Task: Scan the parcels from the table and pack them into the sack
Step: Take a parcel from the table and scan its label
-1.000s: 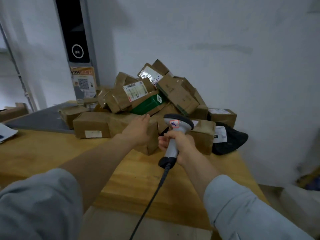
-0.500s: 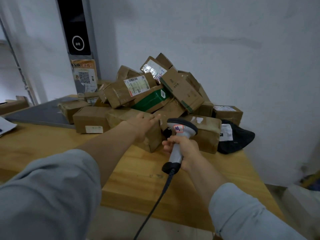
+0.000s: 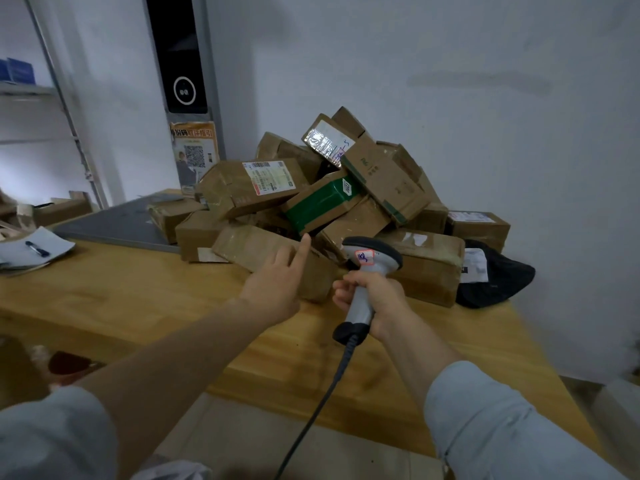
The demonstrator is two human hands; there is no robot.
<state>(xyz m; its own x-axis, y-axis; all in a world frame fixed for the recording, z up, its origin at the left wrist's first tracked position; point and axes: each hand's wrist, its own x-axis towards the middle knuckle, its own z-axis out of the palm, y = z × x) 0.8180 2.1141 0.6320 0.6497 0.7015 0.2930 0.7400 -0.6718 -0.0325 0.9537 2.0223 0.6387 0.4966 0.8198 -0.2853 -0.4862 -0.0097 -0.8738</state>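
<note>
Wooden table (image 3: pixel 145 306) against white wall (image 3: pixel 450 64); parcels (image 3: pixel 311 202) heaped on it.

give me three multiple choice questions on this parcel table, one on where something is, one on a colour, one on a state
1. Where does the black bag lie?
A. at the right end of the parcel pile, beside the wall
B. on the metal shelf
C. in the person's left hand

2. What colour is the one parcel in the pile that is not plain brown?
A. red
B. green
C. blue

3. What is the right hand doing?
A. resting flat on the table
B. gripping the scanner by its handle
C. holding a pen

Answers:
1. A, the bag sits on the table past the rightmost boxes.
2. B, its wrapping is green amid brown cardboard.
3. B, the fingers are wrapped round the handle, while the left hand is open by a brown parcel.
</note>
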